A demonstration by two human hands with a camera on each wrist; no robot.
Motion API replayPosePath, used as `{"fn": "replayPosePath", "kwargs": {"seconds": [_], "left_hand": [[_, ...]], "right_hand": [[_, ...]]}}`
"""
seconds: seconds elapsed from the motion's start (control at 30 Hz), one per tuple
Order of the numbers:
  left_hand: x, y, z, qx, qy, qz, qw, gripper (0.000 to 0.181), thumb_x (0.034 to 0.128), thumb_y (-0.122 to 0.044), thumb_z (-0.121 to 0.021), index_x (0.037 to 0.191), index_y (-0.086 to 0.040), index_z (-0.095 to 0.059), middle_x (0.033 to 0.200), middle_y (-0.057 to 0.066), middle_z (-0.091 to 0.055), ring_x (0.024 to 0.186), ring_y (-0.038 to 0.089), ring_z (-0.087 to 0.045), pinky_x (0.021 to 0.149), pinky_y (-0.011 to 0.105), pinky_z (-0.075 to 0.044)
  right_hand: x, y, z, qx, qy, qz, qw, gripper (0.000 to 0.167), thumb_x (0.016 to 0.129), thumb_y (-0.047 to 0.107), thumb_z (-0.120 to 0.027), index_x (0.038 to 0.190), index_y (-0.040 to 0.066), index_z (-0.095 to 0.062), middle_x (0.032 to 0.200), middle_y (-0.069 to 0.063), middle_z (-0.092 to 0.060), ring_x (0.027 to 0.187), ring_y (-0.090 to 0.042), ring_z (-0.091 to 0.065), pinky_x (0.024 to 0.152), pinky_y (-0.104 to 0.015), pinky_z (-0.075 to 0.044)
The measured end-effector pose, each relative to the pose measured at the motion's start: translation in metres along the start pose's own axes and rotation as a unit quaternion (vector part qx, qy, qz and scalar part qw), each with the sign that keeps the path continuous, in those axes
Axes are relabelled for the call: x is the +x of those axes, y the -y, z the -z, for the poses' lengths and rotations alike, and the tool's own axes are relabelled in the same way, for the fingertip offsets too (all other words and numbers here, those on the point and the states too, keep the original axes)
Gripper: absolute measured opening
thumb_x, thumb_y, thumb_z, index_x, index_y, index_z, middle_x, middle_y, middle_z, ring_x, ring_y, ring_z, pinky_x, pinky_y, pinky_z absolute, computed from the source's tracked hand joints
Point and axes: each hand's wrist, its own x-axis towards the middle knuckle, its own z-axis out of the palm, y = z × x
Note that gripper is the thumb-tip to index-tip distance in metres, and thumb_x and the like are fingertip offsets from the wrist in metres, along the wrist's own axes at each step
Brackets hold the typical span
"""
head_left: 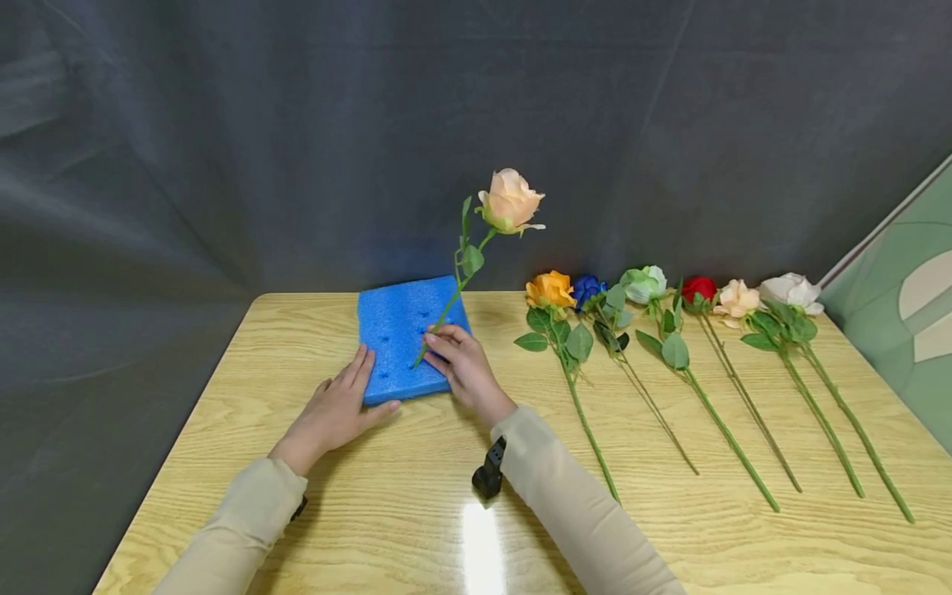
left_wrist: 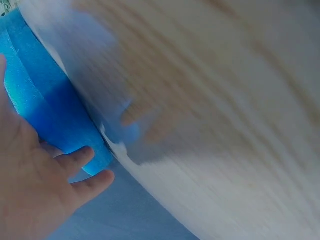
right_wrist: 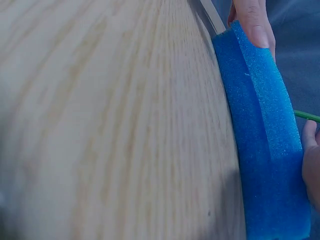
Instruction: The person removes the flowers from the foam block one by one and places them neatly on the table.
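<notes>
A blue foam block (head_left: 394, 310) with several small dark holes lies on the table. My right hand (head_left: 461, 364) pinches the lower green stem of a pale peach rose (head_left: 509, 201) over the block. The stem's lower end meets the block's top near its front; how deep it sits I cannot tell. The rose leans right, bloom up. At the block's front left corner, my left hand (head_left: 335, 405) rests with extended fingers against the edge. In the right wrist view, the left thumb touches one end of the foam block (right_wrist: 265, 150), and the green stem (right_wrist: 306, 115) shows beyond it.
To the right lies a row of flowers: an orange rose (head_left: 550, 289), a blue one (head_left: 587, 291), a pale green one (head_left: 644, 283), a red one (head_left: 699, 288), a peach one (head_left: 736, 299) and a white one (head_left: 792, 292). A dark curtain (head_left: 335, 149) hangs behind the wooden table (head_left: 416, 479).
</notes>
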Motion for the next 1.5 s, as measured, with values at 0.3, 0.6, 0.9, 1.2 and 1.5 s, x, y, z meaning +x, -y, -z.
{"fn": "replayPosePath", "kwargs": {"seconds": [0.3,0.6,0.9,1.2,1.5], "left_hand": [[0.008,-0.015,-0.003,0.047,-0.054,-0.008,0.9974,0.088,0.0945,-0.053,-0.049,0.144,0.015,-0.025,0.154,0.033,-0.017,0.143,0.044,-0.024,0.111,0.061,-0.029],[0.007,-0.016,-0.005,0.020,-0.026,-0.001,0.9995,0.077,0.1014,-0.042,-0.040,0.150,0.008,-0.009,0.157,0.030,-0.002,0.147,0.043,-0.009,0.115,0.062,-0.018],[0.006,-0.014,-0.007,0.025,-0.032,-0.006,0.9992,0.079,0.0976,-0.045,-0.049,0.154,-0.003,-0.012,0.158,0.028,-0.002,0.147,0.043,-0.011,0.115,0.062,-0.019],[0.005,-0.012,-0.006,0.030,-0.033,-0.010,0.9989,0.081,0.0951,-0.033,-0.059,0.154,-0.002,-0.012,0.158,0.030,-0.002,0.146,0.044,-0.013,0.113,0.063,-0.021],[0.004,-0.014,-0.005,0.021,-0.031,-0.009,0.9993,0.082,0.0952,-0.033,-0.059,0.154,-0.003,-0.011,0.158,0.028,-0.001,0.146,0.044,-0.011,0.114,0.064,-0.019]], "right_hand": [[0.000,0.001,0.004,0.003,0.022,-0.007,0.9997,0.030,0.098,-0.003,-0.045,0.086,0.020,-0.059,0.094,0.007,-0.061,0.087,-0.003,-0.062,0.082,-0.017,-0.053],[-0.001,0.003,0.008,0.029,0.017,-0.004,0.9994,0.028,0.099,0.002,-0.044,0.085,0.021,-0.058,0.092,0.009,-0.061,0.088,-0.003,-0.061,0.084,-0.020,-0.053],[-0.002,0.014,0.021,0.080,-0.003,-0.001,0.9968,0.011,0.092,0.014,-0.064,0.084,0.019,-0.058,0.094,0.005,-0.062,0.085,-0.006,-0.060,0.084,-0.026,-0.054],[-0.008,0.024,0.026,0.046,-0.005,-0.019,0.9987,0.012,0.095,0.011,-0.058,0.085,0.017,-0.057,0.111,-0.001,-0.055,0.088,-0.007,-0.060,0.088,-0.026,-0.054],[-0.020,0.036,0.036,-0.021,0.005,-0.020,0.9996,0.016,0.098,0.005,-0.050,0.089,0.017,-0.054,0.093,0.006,-0.061,0.084,-0.005,-0.061,0.083,-0.022,-0.055]]}}
